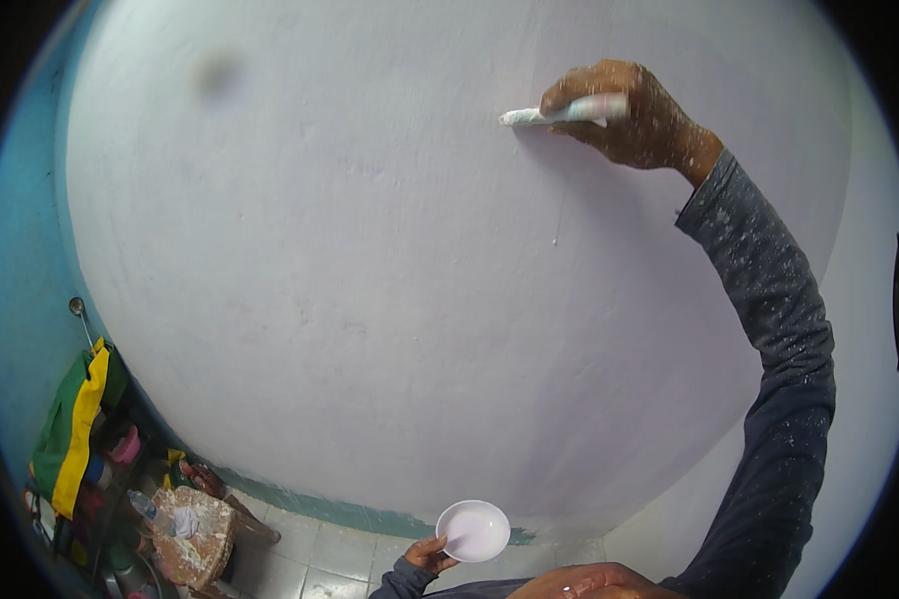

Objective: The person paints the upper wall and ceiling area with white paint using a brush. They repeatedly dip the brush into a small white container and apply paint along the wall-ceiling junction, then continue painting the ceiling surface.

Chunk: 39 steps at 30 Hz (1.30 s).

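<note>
High on the pale wall (pixel 370 230), my right hand (pixel 649 110) is closed around a paintbrush (pixel 579 110). The brush lies roughly sideways, its white, paint-covered end pointing left against the wall or very close to it. White paint specks cover this hand and the dark sleeve. Low in the view, my left hand (pixel 428 555) grips the left rim of a small white bowl (pixel 474 530) with pale pinkish paint in it. A thin drip (pixel 555 240) runs down the wall below the brush.
At the lower left stands a paint-spattered stool (pixel 195 544) with a clear plastic bottle (pixel 142 504) on it. A green and yellow cloth (pixel 78 429) hangs by cluttered shelves beside the blue wall (pixel 20 250). Pale tiles (pixel 340 549) cover the floor.
</note>
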Available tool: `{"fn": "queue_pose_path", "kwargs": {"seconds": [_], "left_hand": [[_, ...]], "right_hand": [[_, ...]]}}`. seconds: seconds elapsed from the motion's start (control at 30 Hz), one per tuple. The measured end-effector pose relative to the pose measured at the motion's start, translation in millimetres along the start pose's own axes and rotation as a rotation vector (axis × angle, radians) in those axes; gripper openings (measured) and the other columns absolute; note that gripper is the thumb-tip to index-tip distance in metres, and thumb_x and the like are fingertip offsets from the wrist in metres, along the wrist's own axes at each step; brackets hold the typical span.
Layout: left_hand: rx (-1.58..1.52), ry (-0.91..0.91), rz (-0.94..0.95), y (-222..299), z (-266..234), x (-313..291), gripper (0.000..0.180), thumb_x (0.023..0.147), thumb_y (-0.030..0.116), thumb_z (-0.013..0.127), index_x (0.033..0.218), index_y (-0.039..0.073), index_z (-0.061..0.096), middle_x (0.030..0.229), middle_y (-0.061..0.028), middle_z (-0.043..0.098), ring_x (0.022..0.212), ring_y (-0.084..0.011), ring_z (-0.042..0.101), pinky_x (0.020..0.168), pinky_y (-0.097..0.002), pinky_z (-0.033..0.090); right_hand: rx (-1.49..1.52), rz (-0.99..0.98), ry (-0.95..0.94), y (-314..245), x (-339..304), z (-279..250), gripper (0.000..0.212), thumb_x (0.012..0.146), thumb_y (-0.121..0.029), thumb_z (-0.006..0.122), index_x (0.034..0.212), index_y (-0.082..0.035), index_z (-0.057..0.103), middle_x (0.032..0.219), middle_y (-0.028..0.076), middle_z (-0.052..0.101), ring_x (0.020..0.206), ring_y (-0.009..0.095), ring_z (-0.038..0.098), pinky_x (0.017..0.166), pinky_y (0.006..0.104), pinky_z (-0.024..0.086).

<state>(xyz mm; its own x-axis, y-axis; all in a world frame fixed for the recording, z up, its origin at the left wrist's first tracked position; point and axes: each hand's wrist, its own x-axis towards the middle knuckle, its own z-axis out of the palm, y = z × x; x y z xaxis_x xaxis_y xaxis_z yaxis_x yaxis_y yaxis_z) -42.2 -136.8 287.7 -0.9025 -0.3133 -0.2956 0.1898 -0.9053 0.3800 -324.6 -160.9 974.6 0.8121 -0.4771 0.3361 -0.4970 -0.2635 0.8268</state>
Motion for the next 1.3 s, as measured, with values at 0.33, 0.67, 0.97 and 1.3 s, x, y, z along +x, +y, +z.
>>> {"fn": "queue_pose_path", "kwargs": {"seconds": [0.33,0.67,0.97,1.3], "left_hand": [[0.029,0.062,0.035,3.7,10.1,-16.7,0.054,0.094,0.024,0.067,0.134,-0.007,0.049,0.131,-0.0176,0.058,0.122,-0.0284,0.058,0.105,-0.0433,0.049],[0.057,0.056,0.007,4.2,14.8,-27.8,0.059,0.091,0.026,0.069,0.136,-0.006,0.047,0.135,-0.0169,0.054,0.127,-0.0287,0.053,0.109,-0.0437,0.045],[0.073,0.036,0.032,1.6,21.4,-25.3,0.054,0.095,0.026,0.065,0.136,-0.004,0.047,0.133,-0.0155,0.055,0.123,-0.0262,0.057,0.106,-0.0397,0.049],[0.101,0.024,-0.015,-10.3,14.8,-29.5,0.060,0.095,0.028,0.065,0.140,-0.003,0.042,0.134,-0.0153,0.054,0.123,-0.0262,0.057,0.105,-0.0402,0.049]], "right_hand": [[-0.135,0.600,0.180,69.1,60.9,-57.2,0.024,0.086,-0.026,0.074,0.098,-0.006,0.071,0.093,0.011,0.074,0.082,0.020,0.070,0.077,0.0387,0.054],[0.153,0.267,-0.116,-2.6,11.9,-12.6,0.025,0.081,-0.018,0.079,0.103,-0.013,0.069,0.101,0.006,0.073,0.092,0.024,0.071,0.086,0.0389,0.060],[-0.141,0.315,0.321,50.3,26.3,-34.2,0.025,0.088,-0.027,0.073,0.097,-0.004,0.070,0.088,0.008,0.074,0.076,0.019,0.070,0.072,0.0349,0.057],[0.047,0.091,-0.060,-52.5,-9.2,10.9,0.028,0.079,-0.024,0.080,0.103,-0.015,0.070,0.097,0.005,0.072,0.086,0.019,0.069,0.084,0.0366,0.056]]}}
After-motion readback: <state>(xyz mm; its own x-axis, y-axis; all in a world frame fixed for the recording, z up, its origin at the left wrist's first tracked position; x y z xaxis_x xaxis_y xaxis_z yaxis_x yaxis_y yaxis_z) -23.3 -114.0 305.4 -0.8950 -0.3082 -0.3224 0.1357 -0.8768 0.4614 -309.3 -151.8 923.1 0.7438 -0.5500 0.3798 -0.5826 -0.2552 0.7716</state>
